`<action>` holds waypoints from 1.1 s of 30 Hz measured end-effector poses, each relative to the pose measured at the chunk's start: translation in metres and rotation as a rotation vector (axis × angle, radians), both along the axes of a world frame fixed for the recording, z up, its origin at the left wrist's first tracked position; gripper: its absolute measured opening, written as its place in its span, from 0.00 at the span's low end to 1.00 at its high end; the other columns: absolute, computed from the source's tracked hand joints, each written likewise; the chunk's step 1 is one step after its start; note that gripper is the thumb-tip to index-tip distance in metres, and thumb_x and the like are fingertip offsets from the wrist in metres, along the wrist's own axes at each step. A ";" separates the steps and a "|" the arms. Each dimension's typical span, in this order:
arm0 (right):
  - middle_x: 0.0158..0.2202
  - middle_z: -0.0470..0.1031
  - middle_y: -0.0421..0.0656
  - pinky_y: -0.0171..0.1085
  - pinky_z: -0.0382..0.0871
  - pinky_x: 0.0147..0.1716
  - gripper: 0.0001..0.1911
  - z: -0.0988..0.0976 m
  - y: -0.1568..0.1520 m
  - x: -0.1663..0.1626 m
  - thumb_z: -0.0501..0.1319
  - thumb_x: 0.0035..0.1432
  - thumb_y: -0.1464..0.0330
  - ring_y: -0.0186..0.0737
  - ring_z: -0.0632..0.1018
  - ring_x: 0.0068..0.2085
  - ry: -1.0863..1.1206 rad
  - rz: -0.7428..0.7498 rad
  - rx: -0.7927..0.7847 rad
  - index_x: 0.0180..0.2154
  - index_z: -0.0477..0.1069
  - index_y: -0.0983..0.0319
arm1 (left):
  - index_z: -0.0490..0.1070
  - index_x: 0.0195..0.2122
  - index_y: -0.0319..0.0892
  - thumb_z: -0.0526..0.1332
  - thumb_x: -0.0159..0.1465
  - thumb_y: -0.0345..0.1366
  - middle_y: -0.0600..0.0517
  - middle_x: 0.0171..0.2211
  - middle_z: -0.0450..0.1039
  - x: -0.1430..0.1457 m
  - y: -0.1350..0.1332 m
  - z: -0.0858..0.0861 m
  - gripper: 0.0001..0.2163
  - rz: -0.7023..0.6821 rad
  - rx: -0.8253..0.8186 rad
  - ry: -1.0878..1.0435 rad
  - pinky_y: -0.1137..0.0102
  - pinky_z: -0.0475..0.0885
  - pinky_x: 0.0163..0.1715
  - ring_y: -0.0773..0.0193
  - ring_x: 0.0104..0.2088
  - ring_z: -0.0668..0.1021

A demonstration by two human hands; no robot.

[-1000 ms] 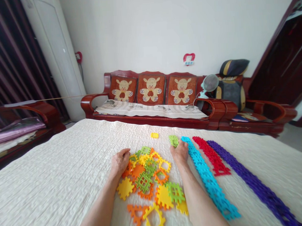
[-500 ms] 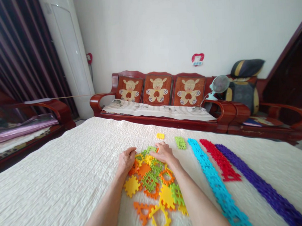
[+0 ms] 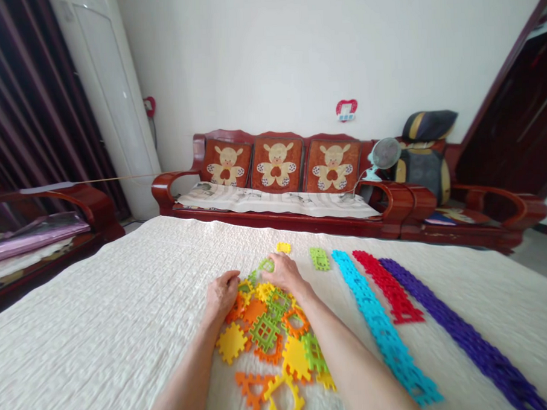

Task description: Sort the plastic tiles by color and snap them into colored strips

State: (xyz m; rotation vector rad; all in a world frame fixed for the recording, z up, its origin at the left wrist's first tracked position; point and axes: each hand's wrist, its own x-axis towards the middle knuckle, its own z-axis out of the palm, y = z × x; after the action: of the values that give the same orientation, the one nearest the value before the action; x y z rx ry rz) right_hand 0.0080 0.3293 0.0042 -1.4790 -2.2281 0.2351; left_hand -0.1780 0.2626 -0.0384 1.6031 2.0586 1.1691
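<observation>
A heap of notched plastic building pieces in green, orange and yellow lies in front of me, with a green grid piece (image 3: 265, 331) near its middle. At the heap's far edge, my right hand (image 3: 283, 272) pinches a green plastic piece (image 3: 267, 265), tilted up from the others. My left hand (image 3: 222, 293) is at the heap's left side, fingers curled in beside an orange piece (image 3: 235, 309). Whatever its fingertips may hold is hidden. Nearest to me lie an orange triangular piece (image 3: 253, 391) and a yellow frame piece (image 3: 285, 399).
A small yellow piece (image 3: 283, 247) and a green block (image 3: 320, 259) lie beyond the heap. To the right stretch a light-blue strip (image 3: 382, 324), a red strip (image 3: 388, 287) and a purple strip (image 3: 460, 330) of pieces. A quilted cream cover (image 3: 101, 315) lies under everything.
My right hand has raised the green piece slightly from the heap's far edge. My left hand keeps nearly the same place by the heap. The whole view has shifted a little to the right.
</observation>
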 end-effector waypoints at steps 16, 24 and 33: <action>0.40 0.71 0.53 0.41 0.57 0.47 0.25 -0.049 0.017 0.093 0.58 0.49 0.59 0.49 0.68 0.44 0.226 -0.696 0.410 0.46 0.69 0.68 | 0.76 0.42 0.43 0.54 0.59 0.36 0.50 0.37 0.79 0.002 -0.002 0.005 0.14 0.019 -0.024 0.020 0.72 0.68 0.42 0.63 0.39 0.78; 0.41 0.70 0.55 0.42 0.56 0.48 0.25 -0.048 0.015 0.093 0.58 0.51 0.60 0.51 0.68 0.45 0.137 -0.726 0.314 0.47 0.69 0.70 | 0.75 0.42 0.44 0.53 0.59 0.37 0.51 0.37 0.79 0.002 -0.003 0.006 0.14 0.009 -0.034 0.023 0.72 0.67 0.43 0.63 0.39 0.77; 0.43 0.67 0.55 0.42 0.56 0.47 0.25 -0.042 0.011 0.088 0.57 0.52 0.60 0.52 0.67 0.46 0.134 -0.768 0.249 0.48 0.68 0.69 | 0.75 0.42 0.44 0.53 0.59 0.38 0.51 0.37 0.79 0.001 0.000 0.002 0.15 0.011 -0.037 0.008 0.71 0.68 0.41 0.62 0.39 0.78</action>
State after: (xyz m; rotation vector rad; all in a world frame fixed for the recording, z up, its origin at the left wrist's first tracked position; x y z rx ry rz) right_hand 0.0963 0.3400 -0.0380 -1.9649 -1.3859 -0.1785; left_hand -0.1766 0.2622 -0.0360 1.5840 2.0844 1.1233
